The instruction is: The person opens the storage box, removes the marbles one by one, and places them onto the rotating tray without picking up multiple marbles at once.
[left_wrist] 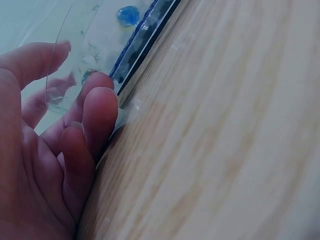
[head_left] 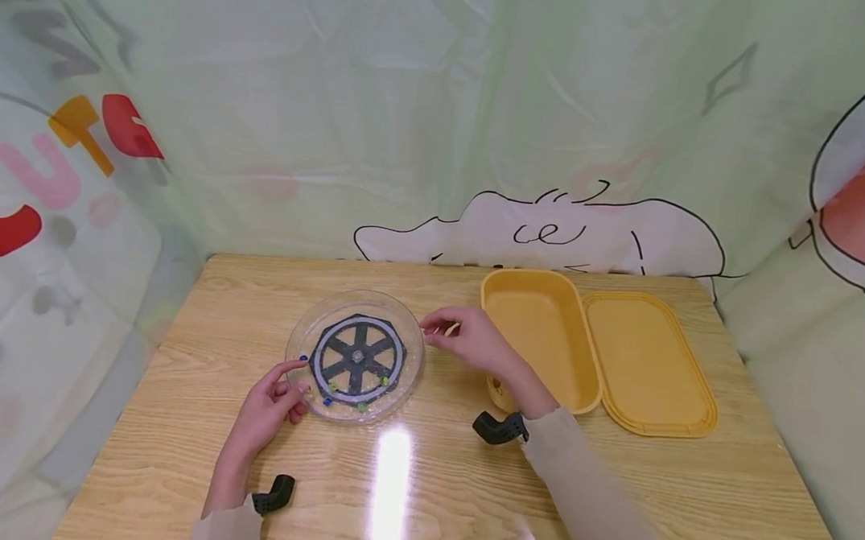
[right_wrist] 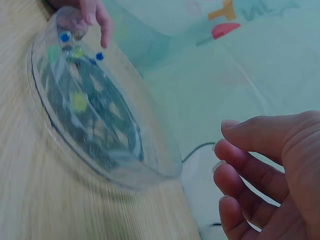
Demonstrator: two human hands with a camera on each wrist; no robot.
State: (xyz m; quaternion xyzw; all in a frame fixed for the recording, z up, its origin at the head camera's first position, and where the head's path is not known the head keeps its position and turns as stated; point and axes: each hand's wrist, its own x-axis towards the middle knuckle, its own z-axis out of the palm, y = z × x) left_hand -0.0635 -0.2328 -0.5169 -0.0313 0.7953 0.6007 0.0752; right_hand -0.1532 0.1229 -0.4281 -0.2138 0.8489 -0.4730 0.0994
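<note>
A clear round dish (head_left: 412, 366) sits on the table's left half, with a dark spoked wheel shape (head_left: 356, 379) at its middle. Several small glass beads lie in it, blue (left_wrist: 128, 16) and yellow-green (right_wrist: 80, 101), mostly along the near side. My left hand (head_left: 263, 412) holds the dish's near-left rim, some fingers over the wall and others outside it. Just off the right rim is my right hand (head_left: 473, 338). In the right wrist view its fingers (right_wrist: 235, 165) are loosely bent, apart from the dish, and nothing shows between them.
Right of the dish stands a yellow-orange tub (head_left: 593, 382), partly behind my right wrist. Its matching flat lid or tray (head_left: 649, 364) lies beside it. A printed curtain (head_left: 322, 136) hangs behind the wooden table (head_left: 452, 480).
</note>
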